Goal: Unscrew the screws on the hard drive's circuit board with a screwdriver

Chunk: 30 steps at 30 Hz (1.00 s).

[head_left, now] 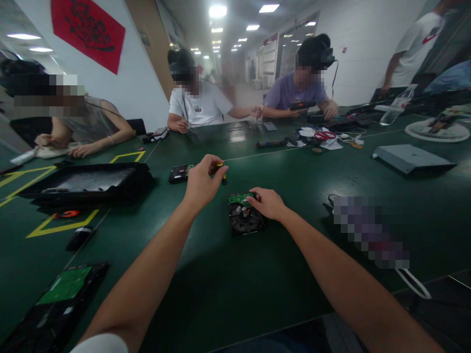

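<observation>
My left hand (206,180) is closed on a small yellow and black screwdriver (224,180), held upright a little above the table, up and left of a hard drive (246,220). The drive lies on the green table (221,289) with its green circuit board (240,198) at the far end. My right hand (268,203) grips the board's right side between thumb and fingers. Behind my left hand sits a second hard drive (179,173), partly covered by it.
Black trays (88,181) are stacked at the left, above another drive (62,299). A pixelated item (371,233) lies at the right, a grey metal box (414,159) farther back. Three people sit across the table, near red scissors (324,136) and a power screwdriver (270,143).
</observation>
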Available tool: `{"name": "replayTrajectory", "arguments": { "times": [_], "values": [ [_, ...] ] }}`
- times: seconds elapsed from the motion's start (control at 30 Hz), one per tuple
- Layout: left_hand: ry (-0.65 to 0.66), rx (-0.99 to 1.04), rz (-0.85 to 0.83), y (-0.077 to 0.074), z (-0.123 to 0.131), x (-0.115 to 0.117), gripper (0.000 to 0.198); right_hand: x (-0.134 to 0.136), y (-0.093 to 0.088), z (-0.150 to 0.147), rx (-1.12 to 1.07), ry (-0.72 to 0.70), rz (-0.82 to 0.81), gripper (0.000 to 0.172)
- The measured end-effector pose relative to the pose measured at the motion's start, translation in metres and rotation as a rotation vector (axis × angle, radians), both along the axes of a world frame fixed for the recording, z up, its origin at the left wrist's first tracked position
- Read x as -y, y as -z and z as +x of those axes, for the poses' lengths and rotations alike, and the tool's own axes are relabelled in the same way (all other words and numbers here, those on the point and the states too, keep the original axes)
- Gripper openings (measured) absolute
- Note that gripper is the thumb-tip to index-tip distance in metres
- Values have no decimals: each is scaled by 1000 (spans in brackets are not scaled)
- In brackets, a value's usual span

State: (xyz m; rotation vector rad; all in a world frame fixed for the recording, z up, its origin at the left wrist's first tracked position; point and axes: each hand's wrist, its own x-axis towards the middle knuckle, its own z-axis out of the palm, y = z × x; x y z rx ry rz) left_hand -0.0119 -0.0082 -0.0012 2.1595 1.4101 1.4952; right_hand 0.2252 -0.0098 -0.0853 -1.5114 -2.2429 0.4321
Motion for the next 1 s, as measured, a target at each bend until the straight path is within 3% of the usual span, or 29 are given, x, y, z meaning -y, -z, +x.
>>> {"name": "replayTrajectory", "arguments": {
  "times": [0.27, 0.67, 0.83, 1.0],
  "values": [
    [-58, -169, 93, -7, -7, 0, 19, -1, -2, 0, -11, -9, -18, 43],
    [46, 131, -54, 3, -1, -5, 25, -5, 4, 0, -11, -4, 3, 44],
    [28, -25, 16, -2, 0, -1, 16, -6, 6, 1, -3, -8, 25, 42],
    [-60, -173, 102, -8, -4, 2, 20, -7, 8, 2, -10, -14, 16, 43]
  ]
}}
